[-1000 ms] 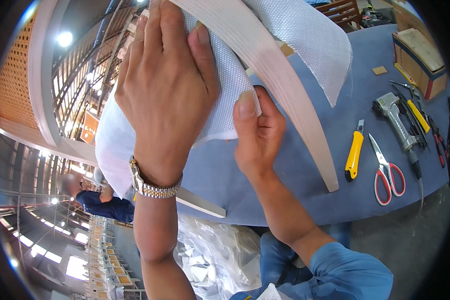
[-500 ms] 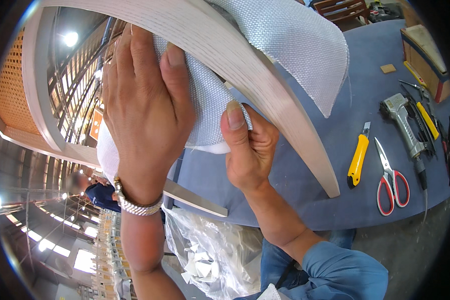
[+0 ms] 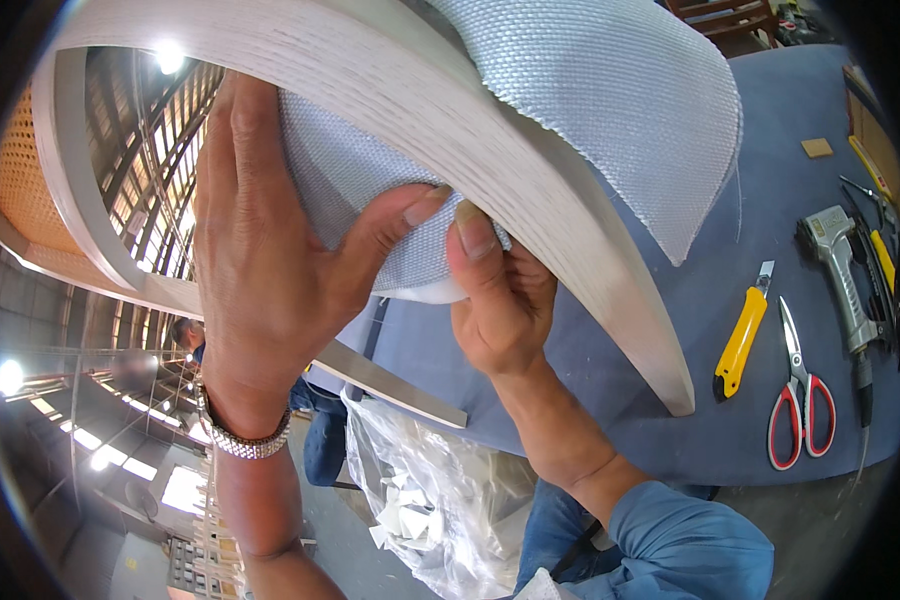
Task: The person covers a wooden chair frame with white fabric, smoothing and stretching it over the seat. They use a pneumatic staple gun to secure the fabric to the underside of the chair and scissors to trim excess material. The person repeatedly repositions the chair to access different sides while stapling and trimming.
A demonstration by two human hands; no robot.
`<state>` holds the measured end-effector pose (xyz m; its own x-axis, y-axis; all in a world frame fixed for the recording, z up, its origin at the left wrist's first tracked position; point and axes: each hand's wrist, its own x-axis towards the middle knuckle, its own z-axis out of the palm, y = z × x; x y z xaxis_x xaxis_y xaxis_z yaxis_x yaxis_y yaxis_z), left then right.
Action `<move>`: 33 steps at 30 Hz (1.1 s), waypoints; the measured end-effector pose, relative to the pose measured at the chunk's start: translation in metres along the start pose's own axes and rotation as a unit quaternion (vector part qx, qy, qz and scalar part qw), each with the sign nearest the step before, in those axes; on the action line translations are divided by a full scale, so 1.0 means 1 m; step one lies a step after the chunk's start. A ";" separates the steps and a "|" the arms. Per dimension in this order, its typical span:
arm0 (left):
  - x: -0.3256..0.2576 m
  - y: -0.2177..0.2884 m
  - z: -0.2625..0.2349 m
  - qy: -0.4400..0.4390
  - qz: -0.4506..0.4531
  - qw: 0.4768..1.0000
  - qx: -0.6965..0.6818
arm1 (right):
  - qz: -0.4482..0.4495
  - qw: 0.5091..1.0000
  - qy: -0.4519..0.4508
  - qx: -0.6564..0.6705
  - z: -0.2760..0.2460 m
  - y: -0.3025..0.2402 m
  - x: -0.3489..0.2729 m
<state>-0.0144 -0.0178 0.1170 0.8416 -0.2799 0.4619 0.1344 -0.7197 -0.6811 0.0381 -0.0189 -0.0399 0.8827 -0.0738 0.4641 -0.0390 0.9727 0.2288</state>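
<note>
A pale wooden chair frame (image 3: pixel 570 220) stands tilted, its curved leg slanting down to the right. Light grey woven fabric (image 3: pixel 345 160) covers a padded part inside it, and white padding (image 3: pixel 430 291) shows along the lower edge. My left hand (image 3: pixel 270 230), with a metal watch band on its wrist, lies flat along this fabric, fingers stretched up and thumb spread toward my other thumb. My right hand (image 3: pixel 500 310) pinches the fabric's edge between thumb and curled fingers, close to the leg. Another fabric flap (image 3: pixel 610 100) hangs loose over the frame's far side.
On the blue-grey table (image 3: pixel 630 440) at right lie a yellow utility knife (image 3: pixel 743 335), red-handled scissors (image 3: pixel 802 390) and a metal staple gun (image 3: pixel 840 275). Woven cane (image 3: pixel 40 185) fills a panel at left. Below hangs a clear plastic bag (image 3: pixel 450 500) with white scraps. Another person (image 3: pixel 320 430) is behind.
My left thumb has swung right and down, beside my right thumb at the fabric edge. My right hand keeps its pinch. The view has shifted slightly, showing more of the person behind.
</note>
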 end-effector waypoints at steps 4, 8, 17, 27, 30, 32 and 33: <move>-0.002 0.005 0.004 0.026 -0.008 1.000 0.016 | -0.016 1.000 -0.005 0.023 -0.005 0.012 0.004; -0.003 0.006 0.008 0.033 -0.011 0.999 0.028 | -0.029 0.999 -0.027 0.008 -0.016 0.017 0.007; -0.006 0.003 0.018 0.112 0.021 0.993 0.034 | -0.012 0.996 -0.090 0.012 -0.038 0.034 0.022; -0.007 0.008 0.023 0.172 -0.048 0.983 0.046 | 0.095 0.988 -0.117 0.020 -0.065 0.045 0.042; -0.007 0.010 0.021 0.164 -0.071 0.983 0.048 | 0.107 0.980 -0.161 0.042 -0.064 0.048 0.047; -0.002 0.013 0.018 0.163 -0.080 0.982 0.048 | 0.145 0.977 -0.149 0.054 -0.067 0.049 0.055; -0.006 0.013 0.019 0.156 -0.090 0.982 0.049 | 0.177 0.975 -0.120 0.062 -0.059 0.048 0.051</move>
<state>-0.0082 -0.0131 0.0949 0.6011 -0.3454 0.7207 0.3290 -0.7149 -0.6170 0.1088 0.0374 -0.0555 0.6696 0.1977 0.7159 -0.3909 0.9134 0.1134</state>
